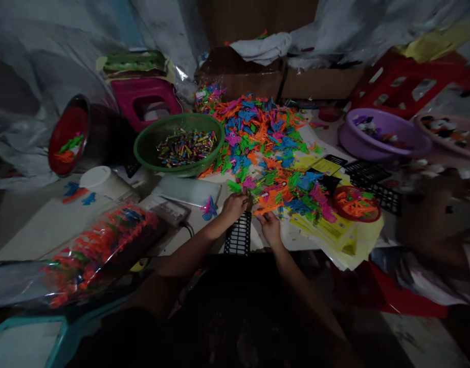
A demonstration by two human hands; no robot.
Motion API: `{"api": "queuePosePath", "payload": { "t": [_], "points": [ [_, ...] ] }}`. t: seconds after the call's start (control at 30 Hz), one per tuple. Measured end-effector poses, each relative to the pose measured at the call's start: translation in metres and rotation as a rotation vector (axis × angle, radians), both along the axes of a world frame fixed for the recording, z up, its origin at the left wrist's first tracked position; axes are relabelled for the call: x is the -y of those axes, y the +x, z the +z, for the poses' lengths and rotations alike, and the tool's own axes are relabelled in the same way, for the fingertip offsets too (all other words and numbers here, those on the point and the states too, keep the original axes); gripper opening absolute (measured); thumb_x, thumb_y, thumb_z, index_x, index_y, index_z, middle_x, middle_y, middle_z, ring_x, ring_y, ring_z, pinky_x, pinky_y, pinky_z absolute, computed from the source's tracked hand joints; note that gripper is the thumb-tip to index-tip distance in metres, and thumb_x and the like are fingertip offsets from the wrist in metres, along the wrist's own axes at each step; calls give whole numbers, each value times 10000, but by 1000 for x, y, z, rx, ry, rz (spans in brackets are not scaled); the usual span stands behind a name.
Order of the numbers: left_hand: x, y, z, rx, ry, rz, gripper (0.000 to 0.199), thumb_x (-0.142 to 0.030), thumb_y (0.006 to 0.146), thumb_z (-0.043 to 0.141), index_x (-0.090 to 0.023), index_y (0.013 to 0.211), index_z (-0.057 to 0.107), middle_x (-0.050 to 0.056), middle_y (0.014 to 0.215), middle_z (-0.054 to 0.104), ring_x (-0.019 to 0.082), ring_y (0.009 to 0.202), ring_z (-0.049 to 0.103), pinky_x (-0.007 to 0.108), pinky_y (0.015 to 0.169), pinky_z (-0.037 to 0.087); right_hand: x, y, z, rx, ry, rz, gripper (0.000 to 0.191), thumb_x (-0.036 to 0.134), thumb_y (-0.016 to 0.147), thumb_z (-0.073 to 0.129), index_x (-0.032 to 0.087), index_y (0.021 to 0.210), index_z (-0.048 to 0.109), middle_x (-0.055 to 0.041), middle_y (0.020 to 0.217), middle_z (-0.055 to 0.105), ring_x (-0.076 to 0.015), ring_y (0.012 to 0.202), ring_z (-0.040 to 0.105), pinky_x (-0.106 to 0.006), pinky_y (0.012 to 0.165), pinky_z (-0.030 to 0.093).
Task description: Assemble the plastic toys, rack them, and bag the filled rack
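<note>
My left hand (235,207) is at the near edge of the heap, above a black slotted plastic tray (238,237). Its fingers are pinched together, and what is between them is too small to make out. To its right, my right hand (270,226) has its fingertips closed on an orange plastic toy piece (268,208). In front of both hands spreads a pile of colourful plastic toy pieces (258,125) in orange, blue, green and pink. A small red basket (377,214) with similar pieces stands to the right, beside yellow printed cards (327,232).
A green basin (140,153) holds many small colourful cylinders. Purple basin (357,145) and pink basin (419,120) stand at the right, near a person's arm (422,220). A filled clear bag (104,245) lies left. Cardboard boxes (319,84) line the back.
</note>
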State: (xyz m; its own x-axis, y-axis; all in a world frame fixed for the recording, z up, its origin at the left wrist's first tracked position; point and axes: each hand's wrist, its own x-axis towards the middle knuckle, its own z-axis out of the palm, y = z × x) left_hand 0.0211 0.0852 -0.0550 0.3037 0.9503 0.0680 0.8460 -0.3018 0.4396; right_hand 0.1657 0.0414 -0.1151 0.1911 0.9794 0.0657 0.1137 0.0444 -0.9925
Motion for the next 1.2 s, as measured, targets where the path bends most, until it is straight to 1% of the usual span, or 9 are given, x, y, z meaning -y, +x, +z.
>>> {"api": "queuePosePath", "payload": {
  "t": [0.13,0.23,0.33,0.47,0.6,0.7,0.8,0.9,1.2],
  "points": [
    [-23,32,-10,-99,-89,-66,185,-220,781,523,-152,907,638,84,952,651,174,881,598,242,739,450,14,20,13,-80,-2,-93,243,378,634,619,178,768,587,-26,746,657,-162,709,593,-316,695,470],
    [-24,36,-8,-134,-100,-69,180,-222,771,525,-134,870,647,103,881,661,196,828,614,263,704,462,20,35,23,-108,-11,-137,235,368,625,630,178,756,585,-21,730,650,-159,698,585,-308,660,476],
    [-19,29,6,-174,-84,-53,239,-238,784,507,-114,951,624,128,881,657,220,823,616,293,708,466,19,40,25,-132,-17,-187,223,362,617,638,177,723,575,-8,691,632,-146,660,570,-295,627,479],
    [-13,16,32,-224,-30,-36,359,-82,773,457,-95,1124,531,143,936,642,223,916,587,319,816,431,12,26,21,-124,-1,-189,236,389,627,629,170,693,573,1,656,613,-130,619,551,-291,623,474],
    [-8,-2,45,-184,74,-59,322,-34,763,442,-106,1049,572,137,1030,609,209,1010,535,309,886,397,5,10,19,-146,29,-147,296,420,613,636,164,754,592,-32,762,644,-149,702,576,-303,679,469],
    [-1,-23,32,53,58,22,221,-95,746,525,-149,943,608,85,971,636,186,908,579,289,817,443,3,8,21,-92,48,-127,306,427,624,635,160,769,604,-38,770,652,-156,734,578,-302,716,456],
    [8,-43,4,395,-33,187,196,-148,729,573,-168,922,592,49,900,666,176,818,614,294,748,475,-1,6,22,-15,37,-112,296,445,637,624,162,721,603,-30,721,652,-155,698,573,-285,684,450],
    [17,-53,-21,604,-94,226,195,-159,731,571,-167,925,564,46,924,671,180,851,622,316,767,477,-8,0,18,25,3,-62,293,459,628,624,169,659,590,-28,692,657,-153,654,572,-277,650,450],
    [17,-58,-39,539,-75,78,210,-221,764,536,-156,963,528,63,959,635,171,868,600,300,764,467,-15,-9,7,262,17,38,260,440,666,585,181,689,589,-38,713,672,-173,656,587,-281,647,437]
  ]
}}
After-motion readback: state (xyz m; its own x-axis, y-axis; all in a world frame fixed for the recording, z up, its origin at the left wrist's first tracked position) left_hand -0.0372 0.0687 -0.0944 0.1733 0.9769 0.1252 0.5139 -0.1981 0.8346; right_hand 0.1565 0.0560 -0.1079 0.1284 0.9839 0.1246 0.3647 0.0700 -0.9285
